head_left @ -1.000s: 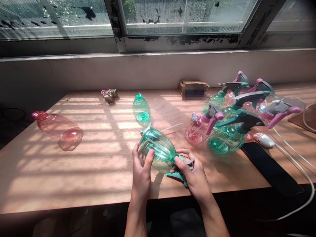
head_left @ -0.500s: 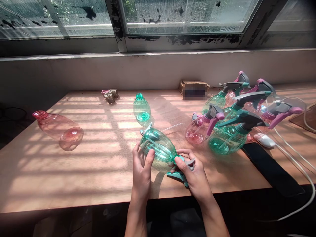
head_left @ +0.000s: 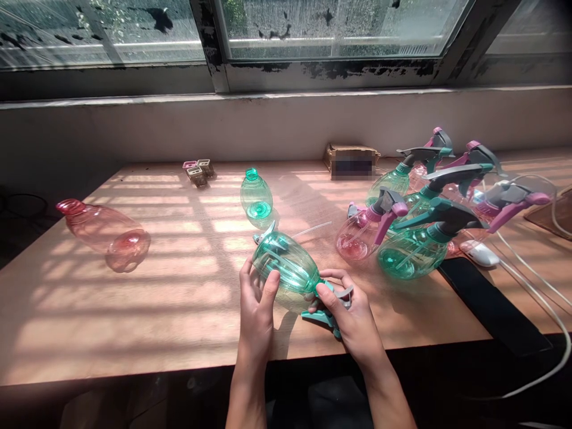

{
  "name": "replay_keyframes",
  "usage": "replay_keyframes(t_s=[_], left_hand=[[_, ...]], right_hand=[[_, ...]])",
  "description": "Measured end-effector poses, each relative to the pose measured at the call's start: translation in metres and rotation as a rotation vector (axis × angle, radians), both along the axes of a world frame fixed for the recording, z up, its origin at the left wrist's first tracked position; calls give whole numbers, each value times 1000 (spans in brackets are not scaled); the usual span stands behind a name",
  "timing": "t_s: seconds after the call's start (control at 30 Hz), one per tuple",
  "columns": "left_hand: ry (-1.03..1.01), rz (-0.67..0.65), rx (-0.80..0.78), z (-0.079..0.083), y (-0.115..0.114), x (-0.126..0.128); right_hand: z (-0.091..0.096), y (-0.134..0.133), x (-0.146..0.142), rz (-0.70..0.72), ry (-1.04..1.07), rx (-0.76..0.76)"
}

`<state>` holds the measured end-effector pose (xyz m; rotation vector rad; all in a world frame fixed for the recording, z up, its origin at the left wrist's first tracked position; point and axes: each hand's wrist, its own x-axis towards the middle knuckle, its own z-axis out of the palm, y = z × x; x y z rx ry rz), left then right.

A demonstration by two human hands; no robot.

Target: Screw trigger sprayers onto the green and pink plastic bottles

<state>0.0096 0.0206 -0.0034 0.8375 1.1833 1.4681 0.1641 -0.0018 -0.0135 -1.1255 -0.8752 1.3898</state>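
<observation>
A clear green spray bottle (head_left: 288,260) lies tilted between my hands, its base up and to the left, its neck down and to the right. My left hand (head_left: 259,298) is wrapped around the base end, thumb on the near side. My right hand (head_left: 346,313) grips the neck and the teal-and-grey trigger head (head_left: 326,319), which is partly hidden by the fingers. Just beyond the bottle, a loose sprayer head (head_left: 264,233) is mostly covered by it, and a thin clear tube (head_left: 313,229) shows on the table.
An open green bottle (head_left: 256,196) stands farther back; an open red bottle (head_left: 107,235) is at left. Several assembled spray bottles (head_left: 411,253) crowd the right, near a white mouse (head_left: 480,254), black phone (head_left: 494,307) and white cable (head_left: 547,298). Small blocks (head_left: 199,173) and a box (head_left: 353,162) sit at the back.
</observation>
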Motion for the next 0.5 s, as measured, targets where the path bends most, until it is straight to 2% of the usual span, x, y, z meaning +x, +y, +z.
replay_keyframes(t_s=[0.5], left_hand=[[0,1,0,-2,0,-1]], right_hand=[[-2,0,1,1,-7,6]])
